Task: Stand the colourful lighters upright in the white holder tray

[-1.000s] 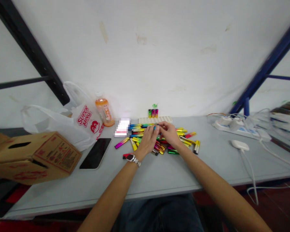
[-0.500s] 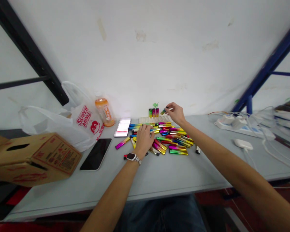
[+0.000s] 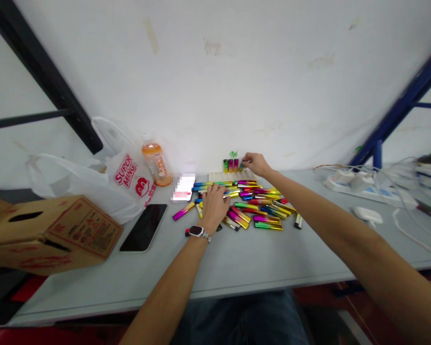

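Note:
A heap of shiny multicoloured lighters (image 3: 251, 206) lies in the middle of the grey table (image 3: 237, 258). Behind it is a white slotted tray (image 3: 222, 177) with three lighters (image 3: 230, 166) standing upright in it. My right hand (image 3: 254, 164) reaches to the tray and pinches a lighter beside those three, its lower end at the tray. My left hand (image 3: 213, 203), with a watch on the wrist, rests palm down on the left part of the heap, fingers curled over the lighters.
A black phone (image 3: 143, 227) lies left of the heap, a cardboard box (image 3: 50, 235) and a white plastic bag (image 3: 93, 182) further left. An orange drink bottle (image 3: 155, 164) stands by the wall. A power strip (image 3: 359, 188) with cables and a white mouse (image 3: 368, 213) occupy the right.
My right hand left the heap with a lighter, carried it up and back, then lowered it to the tray beside the standing ones. My left hand stayed on the heap.

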### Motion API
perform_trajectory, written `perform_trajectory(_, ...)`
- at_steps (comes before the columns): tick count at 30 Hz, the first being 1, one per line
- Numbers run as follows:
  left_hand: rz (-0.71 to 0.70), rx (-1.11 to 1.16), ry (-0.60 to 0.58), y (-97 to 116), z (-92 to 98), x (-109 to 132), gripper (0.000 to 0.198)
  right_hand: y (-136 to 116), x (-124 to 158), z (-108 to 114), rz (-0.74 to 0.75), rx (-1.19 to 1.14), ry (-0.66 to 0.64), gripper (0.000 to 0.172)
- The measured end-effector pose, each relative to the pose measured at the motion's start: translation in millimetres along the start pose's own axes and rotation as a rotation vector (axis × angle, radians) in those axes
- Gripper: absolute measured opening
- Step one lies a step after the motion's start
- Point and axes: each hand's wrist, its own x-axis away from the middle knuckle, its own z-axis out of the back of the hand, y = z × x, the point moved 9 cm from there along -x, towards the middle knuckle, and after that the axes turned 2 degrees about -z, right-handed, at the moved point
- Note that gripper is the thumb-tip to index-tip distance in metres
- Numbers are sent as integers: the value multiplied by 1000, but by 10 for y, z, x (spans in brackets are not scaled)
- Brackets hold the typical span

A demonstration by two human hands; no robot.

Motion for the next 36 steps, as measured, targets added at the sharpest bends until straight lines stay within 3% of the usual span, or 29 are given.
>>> perform_trajectory(4, 1, -30, -25, 4, -29, 2, 18, -64, 4, 53, -5, 178, -2, 17)
perform_trajectory(10, -6, -59, -29, -15, -75, -6, 17, -270, 209, 39, 38, 481, -18, 39)
perform_trajectory(19, -34, -88, -97, -21, -151, -53, 19, -299, 364, -68, 42, 619, -101, 51)
perform_trajectory(25, -64, -97, -149, 10, -164, -76, 21, -385, 508, -38, 15, 527, -80, 61)
perform_trajectory(31, -78, -104, -155, 22, -165, -77, 24, -783, 916, 3, 103, 265, -4, 38)
perform_trajectory(36, -85, -115, -142, 53, -101, -75, 21, -1030, 1222, -92, 105, 166, 8, 33)
